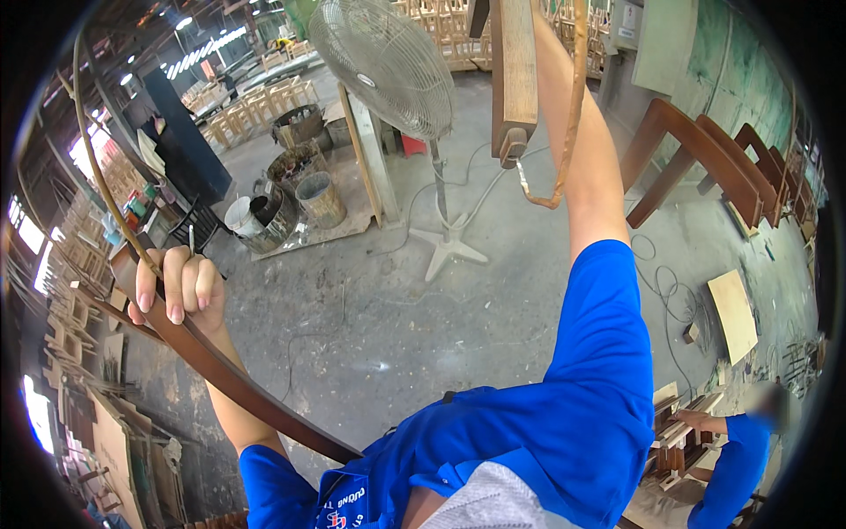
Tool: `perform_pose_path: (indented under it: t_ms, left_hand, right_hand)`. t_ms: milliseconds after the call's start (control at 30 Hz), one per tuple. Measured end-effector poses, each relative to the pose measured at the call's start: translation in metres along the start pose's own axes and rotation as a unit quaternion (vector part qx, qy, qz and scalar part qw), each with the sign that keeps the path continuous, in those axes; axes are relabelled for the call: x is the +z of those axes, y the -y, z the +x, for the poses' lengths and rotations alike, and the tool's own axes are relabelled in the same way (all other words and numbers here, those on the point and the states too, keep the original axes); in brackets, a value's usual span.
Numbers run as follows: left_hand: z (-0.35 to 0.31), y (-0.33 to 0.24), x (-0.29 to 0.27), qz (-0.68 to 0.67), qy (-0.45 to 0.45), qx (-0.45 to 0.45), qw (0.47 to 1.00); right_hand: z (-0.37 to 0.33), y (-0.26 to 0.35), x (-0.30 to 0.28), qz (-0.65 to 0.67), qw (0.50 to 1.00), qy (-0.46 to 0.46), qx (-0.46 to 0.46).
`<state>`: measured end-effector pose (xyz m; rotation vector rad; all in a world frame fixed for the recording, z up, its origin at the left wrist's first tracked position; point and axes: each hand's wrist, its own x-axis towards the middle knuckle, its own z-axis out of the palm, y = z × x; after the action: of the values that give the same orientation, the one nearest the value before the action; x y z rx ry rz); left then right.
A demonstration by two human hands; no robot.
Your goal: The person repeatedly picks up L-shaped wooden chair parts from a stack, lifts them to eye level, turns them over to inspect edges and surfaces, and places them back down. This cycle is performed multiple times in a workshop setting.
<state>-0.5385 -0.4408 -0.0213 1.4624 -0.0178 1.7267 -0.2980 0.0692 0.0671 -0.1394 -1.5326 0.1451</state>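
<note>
A pedestal fan [388,66] stands on the floor [379,326] ahead of us, buckets [322,201] to its left. Frames [718,167] sit at right, a co-worker [738,467] at lower right; a rail [238,379] runs from our left hand [185,286] toward our chest.

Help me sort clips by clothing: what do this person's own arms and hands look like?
Bright blue short sleeves cover the upper arms, leaving the forearms bare. The left hand shows no glove; the right hand is not visible.
</note>
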Motion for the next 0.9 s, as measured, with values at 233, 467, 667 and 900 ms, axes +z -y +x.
perform_pose_path:
  t_ms: [233,467,667,900]
  left_hand:
    - [0.005,0.005,0.000,-0.017,0.005,-0.006,1.000]
    - [0.007,0.007,0.002,-0.011,0.001,0.004,1.000]
    - [0.008,0.006,0.003,-0.013,-0.001,0.002,1.000]
    - [0.008,0.007,0.003,-0.021,-0.005,0.004,1.000]
  right_hand:
    - [-0.002,0.001,-0.003,-0.005,1.000,0.003,0.004]
    - [-0.001,0.002,-0.010,-0.006,1.000,0.004,-0.001]
    - [0.001,0.002,-0.012,-0.014,1.000,0.001,0.001]
    - [0.004,0.001,-0.010,-0.018,1.000,-0.006,0.002]
